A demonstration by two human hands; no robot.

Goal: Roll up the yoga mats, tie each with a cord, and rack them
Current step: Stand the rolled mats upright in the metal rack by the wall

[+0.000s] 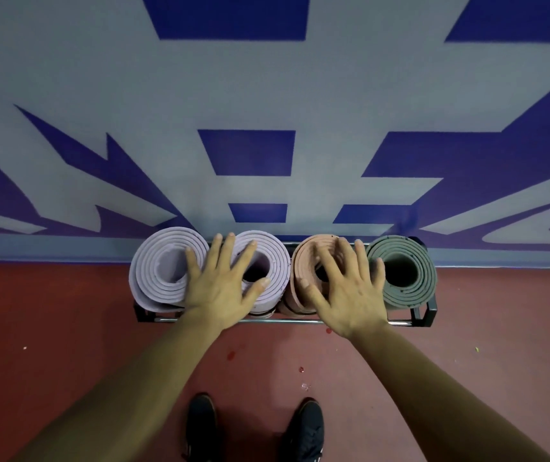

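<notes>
Foam yoga mats, two lilac (163, 268), one salmon (303, 261), one grey-green (410, 271), are stood rolled in a black metal floor rack (428, 310); the left hand (218, 285) and right hand (347, 295) are laid flat with fingers spread, gripping nothing, seemingly to level them

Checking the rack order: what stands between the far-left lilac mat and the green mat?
In the head view, a second lilac mat and a pink mat, with the left hand and right hand spread over them.

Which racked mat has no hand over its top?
None is fully clear; the green mat at the far right comes closest, with only the right hand brushing its inner edge.
</notes>
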